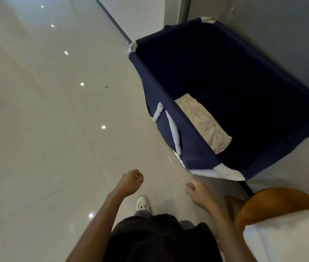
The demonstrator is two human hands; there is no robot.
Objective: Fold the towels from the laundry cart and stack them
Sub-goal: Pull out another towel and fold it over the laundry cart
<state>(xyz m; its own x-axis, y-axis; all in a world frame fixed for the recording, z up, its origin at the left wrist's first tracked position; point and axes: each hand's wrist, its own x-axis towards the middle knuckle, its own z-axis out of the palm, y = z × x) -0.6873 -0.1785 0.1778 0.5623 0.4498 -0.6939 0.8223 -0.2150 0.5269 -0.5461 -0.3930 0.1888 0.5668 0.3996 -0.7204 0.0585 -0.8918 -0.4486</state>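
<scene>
Clearly the whole next move depends on where the last towel [202, 121] lies. It is a beige piece lying flat on the bottom of the navy laundry cart [155, 87], pressed close against the cart's near-left wall. From the hands it is forward and to the right, and well below the rim, so reaching it means going over that wall and down. Its long axis runs along the wall, from far-left to near-right.

The left hand [131, 183] is curled into a fist and holds nothing. The right hand [197, 193] is blurred. It carries nothing, and its fingers seem bent, but I cannot tell how tightly. Both hang over the floor [45, 129], short of the cart's near corner.

The right hand is the nearer of the two, being just beside that corner, and I judge it the likelier one to reach in first. A white cloth stack [286, 239] lies on the wooden table [274, 201] at the person's right.
</scene>
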